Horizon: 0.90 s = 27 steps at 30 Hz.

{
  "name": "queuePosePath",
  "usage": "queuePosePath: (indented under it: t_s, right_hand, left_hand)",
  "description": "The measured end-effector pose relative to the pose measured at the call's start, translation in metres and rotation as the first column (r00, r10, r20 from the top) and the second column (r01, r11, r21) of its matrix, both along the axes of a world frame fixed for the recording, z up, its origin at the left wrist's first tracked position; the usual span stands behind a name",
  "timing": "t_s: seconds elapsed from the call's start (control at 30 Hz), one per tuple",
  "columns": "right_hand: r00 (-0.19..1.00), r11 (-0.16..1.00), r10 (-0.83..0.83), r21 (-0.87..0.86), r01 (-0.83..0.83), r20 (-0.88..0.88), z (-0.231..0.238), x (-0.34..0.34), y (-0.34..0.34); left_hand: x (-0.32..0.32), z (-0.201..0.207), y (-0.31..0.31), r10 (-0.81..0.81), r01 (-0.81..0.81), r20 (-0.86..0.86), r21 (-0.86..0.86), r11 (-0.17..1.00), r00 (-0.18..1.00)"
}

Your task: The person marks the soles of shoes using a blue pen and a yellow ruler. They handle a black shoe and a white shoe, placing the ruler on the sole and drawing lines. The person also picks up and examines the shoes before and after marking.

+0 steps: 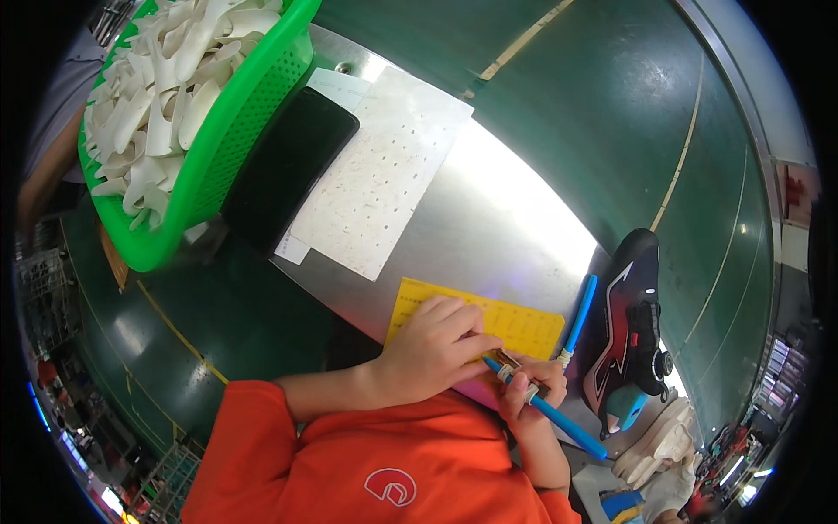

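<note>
My right hand is wrapped round a blue pen with a pale wrapped middle, its narrow end slanting up toward my other hand. Just beside it is my left hand, its fingers bent and thumb side meeting the right fingertips. A small brownish piece shows between the two hands; its kind is too small to tell. Partly under my left hand lies a yellow printed card. A second blue pen, also with a pale band, lies just right of the card.
A dark shoe with red parts and a dial stands at the right, near pale shoe parts. A spotted white sheet and a black flat slab lie on the metal table. At upper left, a green basket holds white curved pieces.
</note>
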State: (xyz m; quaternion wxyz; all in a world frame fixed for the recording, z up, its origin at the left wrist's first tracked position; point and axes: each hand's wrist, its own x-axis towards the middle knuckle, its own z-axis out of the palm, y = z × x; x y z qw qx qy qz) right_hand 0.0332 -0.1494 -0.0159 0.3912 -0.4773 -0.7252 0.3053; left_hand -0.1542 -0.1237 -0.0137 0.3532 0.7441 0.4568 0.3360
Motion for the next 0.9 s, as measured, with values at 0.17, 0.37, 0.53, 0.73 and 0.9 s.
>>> queuePosePath:
  t_s: [0.17, 0.37, 0.53, 0.73, 0.9]
  right_hand:
    - [1.0, 0.996, -0.025, -0.089, 0.023, -0.016, 0.006, -0.002, 0.002]
    - [0.999, 0.992, -0.032, -0.124, 0.031, -0.004, 0.009, -0.002, 0.003]
    - [0.999, 0.992, -0.041, -0.116, 0.044, 0.026, 0.012, -0.003, 0.004]
    - [0.993, 0.986, -0.101, -0.128, 0.109, 0.066, 0.016, -0.012, 0.005]
    - [0.992, 0.978, -0.115, -0.167, 0.123, 0.056, 0.016, -0.011, 0.003]
  left_hand:
    - [0.001, -0.002, 0.001, 0.0, 0.0, 0.009, 0.044, 0.999, 1.0]
    - [0.003, -0.004, 0.001, -0.002, 0.002, 0.006, 0.066, 0.998, 1.0]
    - [0.002, -0.005, 0.0, -0.004, 0.003, 0.007, 0.061, 0.998, 1.0]
    - [0.001, -0.005, 0.0, -0.008, 0.007, 0.007, 0.067, 0.998, 1.0]
    - [-0.001, -0.005, 0.002, -0.049, 0.05, -0.027, 0.058, 0.997, 0.998]
